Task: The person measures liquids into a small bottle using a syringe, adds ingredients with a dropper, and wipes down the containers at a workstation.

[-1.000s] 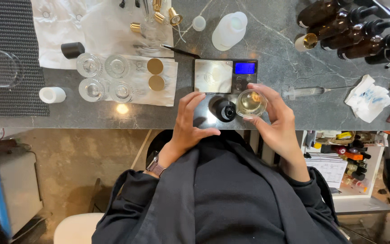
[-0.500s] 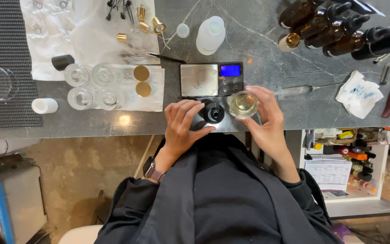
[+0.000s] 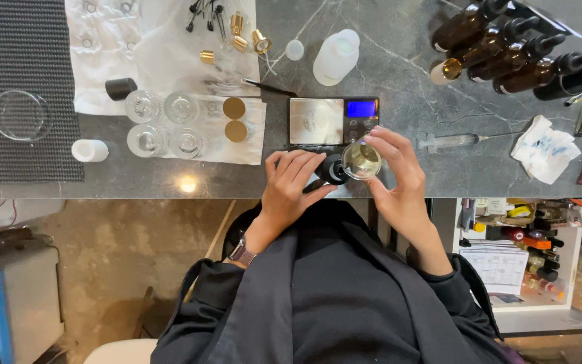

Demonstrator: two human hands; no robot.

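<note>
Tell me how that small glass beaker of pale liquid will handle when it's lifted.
The glass beaker looks smooth and clear, so probably slippery and breakable if dropped. The pale liquid inside likely sloshes or spills once tilted. It is small enough for the right hand to wrap its fingers round, so probably light.

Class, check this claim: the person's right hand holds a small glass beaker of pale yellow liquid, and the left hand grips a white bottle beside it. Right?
Not quite. In the head view, the left hand grips a black bottle, not a white one. The right hand does hold the glass beaker of pale yellow liquid.
</note>
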